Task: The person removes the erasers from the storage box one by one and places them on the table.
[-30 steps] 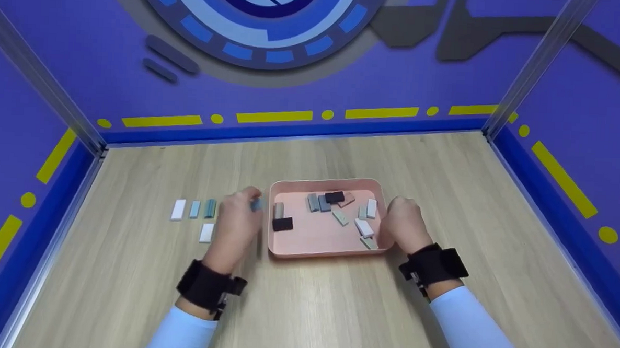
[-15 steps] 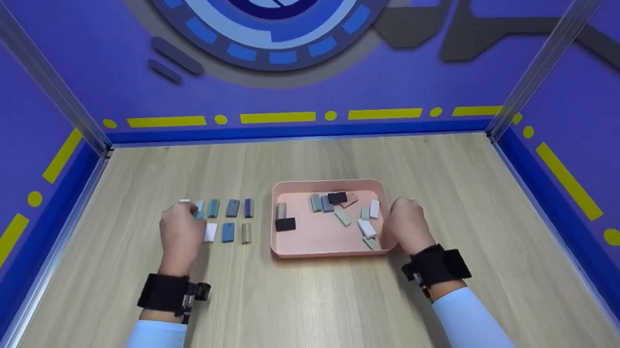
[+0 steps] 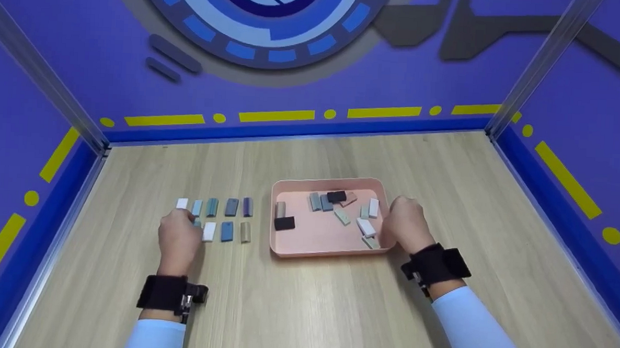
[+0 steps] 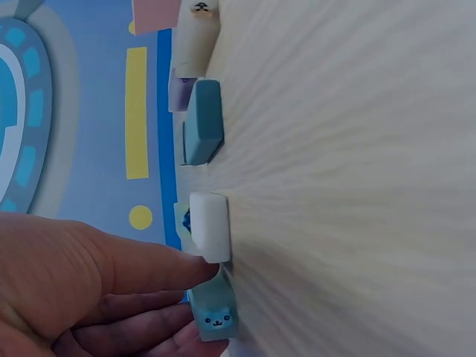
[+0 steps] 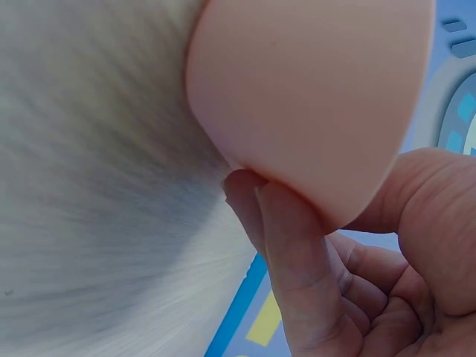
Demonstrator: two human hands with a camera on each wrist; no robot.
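My left hand [image 3: 179, 236] pinches a small teal block with an animal face [image 4: 216, 316] between thumb and fingers, low at the tabletop. It sits at the left end of the front row, beside a white block [image 3: 209, 232]; the thumb tip overlaps that white block in the left wrist view. Directly behind the hand, a second white block [image 3: 182, 203] begins the back row. My right hand [image 3: 408, 224] grips the right wall of a pink tray [image 3: 325, 252], thumb inside and fingers outside under the rim. Several small blocks lie scattered in the tray, including a black one [image 3: 285, 223].
Further along the rows stand a blue block [image 3: 227, 231], a beige block [image 3: 245, 232], a grey-blue block [image 3: 231, 207] and a purple block [image 3: 248, 207]. A wooden tabletop [image 3: 304, 309] carries everything, with purple-blue panels [image 3: 293, 89] on three sides.
My left hand has moved left from beside the tray with the teal block, then slightly toward me, bringing it down into the front row. My right hand stays on the tray.
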